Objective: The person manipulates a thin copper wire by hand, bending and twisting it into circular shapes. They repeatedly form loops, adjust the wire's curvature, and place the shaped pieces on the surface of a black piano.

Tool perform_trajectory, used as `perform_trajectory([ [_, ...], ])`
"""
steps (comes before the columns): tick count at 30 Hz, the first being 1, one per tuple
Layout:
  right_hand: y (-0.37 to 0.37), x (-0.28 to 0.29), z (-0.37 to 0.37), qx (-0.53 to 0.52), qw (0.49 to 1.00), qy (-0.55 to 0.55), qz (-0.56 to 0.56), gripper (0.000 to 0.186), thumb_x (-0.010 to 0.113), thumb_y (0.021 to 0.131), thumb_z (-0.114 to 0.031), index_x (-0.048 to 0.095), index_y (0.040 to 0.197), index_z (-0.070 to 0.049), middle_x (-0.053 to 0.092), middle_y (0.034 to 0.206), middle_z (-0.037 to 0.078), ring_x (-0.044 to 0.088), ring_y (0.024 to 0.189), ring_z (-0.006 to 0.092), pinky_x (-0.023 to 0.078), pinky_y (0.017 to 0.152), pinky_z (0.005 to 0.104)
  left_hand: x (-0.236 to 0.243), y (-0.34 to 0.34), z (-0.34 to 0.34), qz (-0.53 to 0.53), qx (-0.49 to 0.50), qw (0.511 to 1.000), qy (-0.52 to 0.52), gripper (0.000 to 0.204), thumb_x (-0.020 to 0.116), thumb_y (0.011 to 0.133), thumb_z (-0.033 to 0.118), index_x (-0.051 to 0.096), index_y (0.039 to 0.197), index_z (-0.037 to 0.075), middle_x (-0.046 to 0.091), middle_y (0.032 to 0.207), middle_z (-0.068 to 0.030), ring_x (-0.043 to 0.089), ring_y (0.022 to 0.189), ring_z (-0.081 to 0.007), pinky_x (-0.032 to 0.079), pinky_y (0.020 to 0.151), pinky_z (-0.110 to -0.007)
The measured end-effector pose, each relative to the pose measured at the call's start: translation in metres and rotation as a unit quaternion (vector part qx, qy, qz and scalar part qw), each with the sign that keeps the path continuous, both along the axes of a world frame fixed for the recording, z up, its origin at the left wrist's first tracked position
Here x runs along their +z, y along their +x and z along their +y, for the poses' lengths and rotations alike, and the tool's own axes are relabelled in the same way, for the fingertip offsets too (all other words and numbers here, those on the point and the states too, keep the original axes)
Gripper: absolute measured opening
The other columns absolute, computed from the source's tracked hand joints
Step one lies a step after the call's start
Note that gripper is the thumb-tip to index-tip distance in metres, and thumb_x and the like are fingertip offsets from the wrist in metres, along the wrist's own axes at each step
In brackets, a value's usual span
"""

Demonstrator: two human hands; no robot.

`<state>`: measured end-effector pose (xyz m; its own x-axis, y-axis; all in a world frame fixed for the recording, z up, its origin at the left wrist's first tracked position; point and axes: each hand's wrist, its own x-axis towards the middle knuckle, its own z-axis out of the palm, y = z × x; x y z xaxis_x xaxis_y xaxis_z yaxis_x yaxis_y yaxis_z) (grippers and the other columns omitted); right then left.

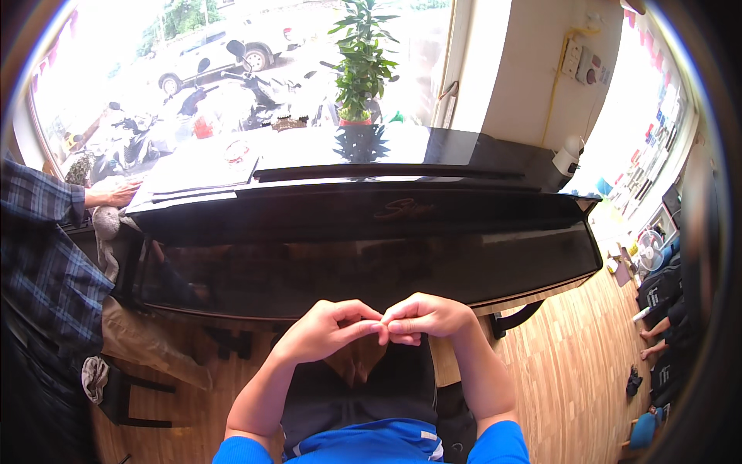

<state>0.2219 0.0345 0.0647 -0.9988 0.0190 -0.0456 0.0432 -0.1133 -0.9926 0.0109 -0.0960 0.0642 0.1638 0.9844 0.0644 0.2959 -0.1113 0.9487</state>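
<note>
My left hand (348, 329) and my right hand (417, 317) meet above my lap, fingers curled and fingertips pressed together. Whether anything small is between them is too small to tell. Just beyond them stands a black upright piano (363, 263) with its keyboard cover down. Papers (201, 174) lie on its top toward the left, and a leafy plant (355, 69) stands behind it.
At the left, a person in a plaid shirt (46, 255) has a hand (116, 193) by the piano's end, near a chair (116, 402). Bare legs (657, 340) and a fan (649, 249) are at the right. A wood floor (556, 356) surrounds the piano.
</note>
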Motion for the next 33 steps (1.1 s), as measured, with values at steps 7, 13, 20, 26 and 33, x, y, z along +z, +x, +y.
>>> perform_trajectory([
  [7, -0.017, -0.025, -0.017, -0.083, 0.897, -0.328, 0.284, 0.028, 0.046, 0.106, -0.026, 0.058, 0.108, -0.001, 0.037, 0.06, -0.006, 0.032, 0.051, 0.0057, 0.028, 0.048, 0.0229, -0.005, 0.002, 0.018, -0.272, 0.048, 0.961, -0.031, 0.025, 0.057, 0.102, 0.024, 0.07, 0.098, 0.002, 0.047, 0.064, 0.0094, 0.036, 0.056, 0.0008, 0.028, 0.05, -0.019],
  [13, -0.037, -0.017, -0.022, -0.204, 0.841, -0.36, 0.349, 0.032, 0.043, 0.107, -0.023, 0.058, 0.122, 0.002, 0.045, 0.064, -0.004, 0.039, 0.054, 0.0067, 0.04, 0.052, 0.0214, -0.014, 0.014, 0.025, -0.271, 0.151, 0.951, -0.017, 0.025, 0.056, 0.103, 0.021, 0.069, 0.114, 0.003, 0.043, 0.063, 0.0095, 0.033, 0.055, 0.0009, 0.027, 0.049, -0.019],
  [20, -0.047, -0.004, -0.042, -0.414, 0.859, 0.196, 0.227, 0.017, 0.051, 0.102, -0.006, 0.061, 0.11, 0.005, 0.07, 0.102, 0.012, 0.069, 0.091, 0.0178, 0.057, 0.081, 0.0308, -0.007, 0.033, 0.005, 0.087, 0.113, 0.99, 0.021, 0.021, 0.058, 0.095, 0.012, 0.069, 0.11, 0.003, 0.067, 0.075, -0.0198, 0.067, 0.065, -0.0307, 0.052, 0.063, -0.035],
  [26, -0.031, -0.005, -0.032, -0.328, 0.816, 0.468, 0.089, 0.017, 0.055, 0.096, -0.004, 0.064, 0.108, 0.002, 0.07, 0.098, 0.018, 0.07, 0.087, 0.028, 0.057, 0.077, 0.035, 0.003, 0.019, -0.014, 0.212, 0.152, 0.955, 0.143, 0.014, 0.069, 0.089, 0.014, 0.069, 0.094, 0.001, 0.066, 0.069, -0.0141, 0.065, 0.059, -0.0239, 0.05, 0.057, -0.03],
  [33, -0.005, 0.013, -0.009, 0.012, 0.997, 0.072, -0.035, 0.034, 0.047, 0.105, -0.024, 0.07, 0.109, 0.001, 0.048, 0.066, -0.002, 0.046, 0.06, 0.0082, 0.042, 0.06, 0.0265, 0.018, -0.004, -0.021, 0.081, 0.082, 0.987, 0.115, 0.026, 0.075, 0.088, 0.013, 0.073, 0.113, 0.007, 0.054, 0.058, 0.0001, 0.047, 0.054, -0.0037, 0.039, 0.051, -0.022],
])
